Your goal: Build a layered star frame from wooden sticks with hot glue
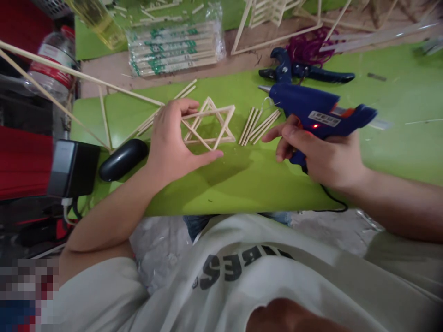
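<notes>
My left hand (173, 140) grips the left side of a star-shaped frame (226, 123) made of thin wooden sticks, its thumb along the lower edge. Part of the frame is hidden behind the fingers. My right hand (321, 154) is wrapped round the handle of a blue hot glue gun (304, 103) with a small red light glowing on its side. The gun's metal nozzle points left, above a small group of short wooden sticks (265, 125) on the green table surface (221, 189).
Dark blue cutting pliers (311, 71) and tangled purple string (308, 46) lie behind the gun. Packaged sticks (176, 48) are at the back. At left are a black oval case (123, 160), a dark power adapter (74, 166), a plastic bottle (53, 64) and a long-stick frame (86, 79).
</notes>
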The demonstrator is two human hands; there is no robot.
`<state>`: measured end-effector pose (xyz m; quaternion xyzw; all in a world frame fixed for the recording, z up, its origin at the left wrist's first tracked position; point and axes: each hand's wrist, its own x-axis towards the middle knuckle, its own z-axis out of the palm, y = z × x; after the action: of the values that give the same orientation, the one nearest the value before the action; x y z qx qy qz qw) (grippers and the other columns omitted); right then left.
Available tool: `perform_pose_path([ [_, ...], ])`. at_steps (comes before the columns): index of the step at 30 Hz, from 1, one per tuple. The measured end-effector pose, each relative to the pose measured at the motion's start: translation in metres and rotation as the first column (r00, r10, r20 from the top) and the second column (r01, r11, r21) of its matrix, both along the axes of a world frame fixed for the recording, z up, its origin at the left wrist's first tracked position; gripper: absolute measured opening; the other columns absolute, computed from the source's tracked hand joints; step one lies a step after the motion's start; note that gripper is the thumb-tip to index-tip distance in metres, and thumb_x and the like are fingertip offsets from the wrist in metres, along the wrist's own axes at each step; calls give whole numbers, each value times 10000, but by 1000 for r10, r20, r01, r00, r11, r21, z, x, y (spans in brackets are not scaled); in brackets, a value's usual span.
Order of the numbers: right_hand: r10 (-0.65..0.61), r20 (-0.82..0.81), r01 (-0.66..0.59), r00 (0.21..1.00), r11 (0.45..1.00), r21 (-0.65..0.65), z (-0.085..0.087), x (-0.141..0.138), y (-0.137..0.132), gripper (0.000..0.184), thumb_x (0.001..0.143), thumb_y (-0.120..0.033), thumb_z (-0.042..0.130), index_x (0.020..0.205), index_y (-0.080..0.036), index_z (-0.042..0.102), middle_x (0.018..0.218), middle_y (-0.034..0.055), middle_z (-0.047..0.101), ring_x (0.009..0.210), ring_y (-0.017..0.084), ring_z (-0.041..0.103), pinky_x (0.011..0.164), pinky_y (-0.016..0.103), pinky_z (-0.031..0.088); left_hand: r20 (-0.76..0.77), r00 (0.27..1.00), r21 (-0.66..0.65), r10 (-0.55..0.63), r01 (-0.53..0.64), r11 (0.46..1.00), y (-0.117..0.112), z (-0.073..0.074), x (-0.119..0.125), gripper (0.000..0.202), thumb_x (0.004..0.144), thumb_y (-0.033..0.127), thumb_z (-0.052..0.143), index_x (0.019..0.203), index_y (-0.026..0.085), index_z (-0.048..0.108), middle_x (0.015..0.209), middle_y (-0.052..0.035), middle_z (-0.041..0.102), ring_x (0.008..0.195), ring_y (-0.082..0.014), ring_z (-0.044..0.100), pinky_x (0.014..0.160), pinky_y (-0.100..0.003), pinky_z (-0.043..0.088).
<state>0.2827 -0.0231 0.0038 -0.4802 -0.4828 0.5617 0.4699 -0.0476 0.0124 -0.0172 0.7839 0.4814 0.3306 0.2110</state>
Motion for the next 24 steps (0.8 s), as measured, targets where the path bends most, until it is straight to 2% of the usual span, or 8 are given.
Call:
perform_pose_path([
  [6, -14, 3, 14, 1000, 999, 52, -3, -3, 4, 507, 823, -664, 1073, 862, -247, 788, 948, 45, 906, 569, 143, 700, 541, 322, 604, 79, 989, -105, 125, -117, 988, 31, -21, -5, 1070, 571, 916, 1088, 1303, 302, 605, 1380, -42, 647, 1337, -329, 542, 1208, -556, 383],
  [10, -37, 25, 35, 999, 997, 75, -8, -2, 9, 493, 822, -664, 1070, 836, -264, 783, 907, 39, 896, 554, 152, 690, 516, 331, 576, 78, 986, -77, 148, -142, 987, 52, -32, -7, 1247, 443, 1055, 1003, 1349, 288, 621, 1349, -70, 677, 1297, -340, 549, 1200, -547, 359],
  [14, -71, 52, 66, 996, 993, 100, -13, -2, 13, 462, 862, -624, 1052, 870, -271, 754, 900, 30, 896, 544, 152, 682, 509, 332, 527, 168, 979, 0, 117, -119, 993, 64, -30, -22, 1122, 669, 1186, 711, 1389, 331, 609, 1343, -50, 666, 1342, -312, 518, 1210, -541, 383],
  [15, -84, 47, 78, 995, 991, 111, -14, -2, 14, 444, 875, -599, 1049, 883, -273, 749, 896, 32, 892, 545, 154, 674, 513, 339, 526, 169, 978, 10, 125, -129, 992, 65, -27, -27, 1063, 727, 1176, 678, 1396, 352, 606, 1382, -24, 654, 1328, -286, 515, 1208, -539, 399],
  [17, -99, 29, 95, 995, 989, 117, -16, -2, 15, 425, 877, -563, 1056, 897, -276, 743, 898, 41, 889, 558, 164, 668, 525, 358, 530, 124, 983, 0, 135, -136, 991, 63, -20, -33, 1019, 761, 1115, 769, 1454, 389, 593, 1487, 23, 621, 1342, -255, 511, 1233, -551, 413],
  [21, -94, 21, 90, 995, 987, 130, -18, 2, 17, 441, 863, -597, 1056, 892, -288, 743, 905, 34, 881, 568, 181, 665, 525, 377, 506, -107, 991, -178, 77, -95, 979, 56, -14, -30, 1265, 525, 902, 1115, 1565, 376, 621, 1668, 4, 568, 1543, -379, 452, 1385, -705, 268],
  [22, -73, 41, 67, 996, 989, 133, -18, 3, 18, 426, 892, -612, 1030, 907, -291, 750, 895, 27, 870, 576, 182, 662, 536, 378, 501, -148, 988, -213, 53, -84, 973, 54, -15, -28, 1241, 505, 846, 1150, 1537, 361, 662, 1655, -11, 591, 1553, -406, 457, 1393, -729, 251],
  [24, -19, 92, 4, 996, 987, 160, -18, 8, 21, 396, 907, -584, 1025, 908, -292, 757, 815, 4, 809, 595, 180, 624, 571, 377, 484, -166, 986, -227, 20, -58, 972, 53, -18, -23, 1012, 595, 746, 1157, 1423, 330, 749, 1549, -40, 679, 1488, -407, 537, 1358, -727, 325],
])
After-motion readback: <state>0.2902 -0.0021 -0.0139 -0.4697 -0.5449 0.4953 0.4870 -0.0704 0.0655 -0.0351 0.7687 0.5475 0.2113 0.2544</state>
